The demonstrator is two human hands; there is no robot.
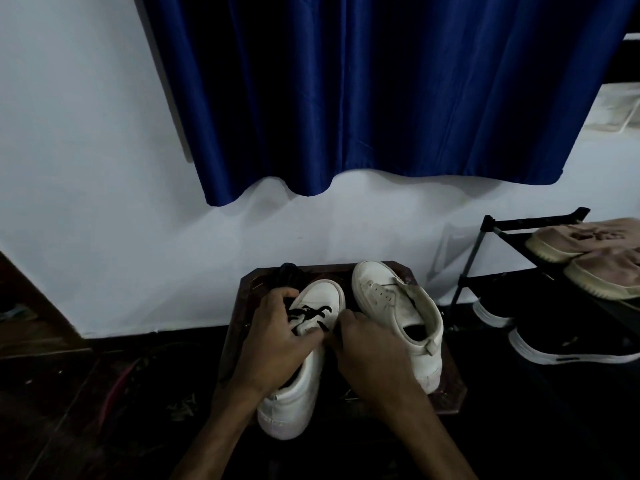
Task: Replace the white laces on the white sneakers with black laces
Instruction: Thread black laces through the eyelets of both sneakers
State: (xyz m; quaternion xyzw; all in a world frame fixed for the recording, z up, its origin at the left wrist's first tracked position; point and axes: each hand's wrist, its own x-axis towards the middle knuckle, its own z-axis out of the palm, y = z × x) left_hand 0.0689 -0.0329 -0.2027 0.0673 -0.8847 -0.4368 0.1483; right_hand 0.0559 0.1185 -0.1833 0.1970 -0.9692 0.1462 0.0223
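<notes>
Two white sneakers sit on a dark wooden stool (448,389). The left hand (277,337) and right hand (370,348) grip the near sneaker (306,375) from either side, beside its black lace (308,311). The far sneaker (398,306) has bare eyelets. A shoe rack (467,268) stands to the right.

Dim room, white wall (86,168), blue curtain (381,98), dark floor (69,410)

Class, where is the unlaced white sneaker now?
In the head view, the unlaced sneaker lies right of centre on the dark stool, between the right hand and the shoe rack.
</notes>
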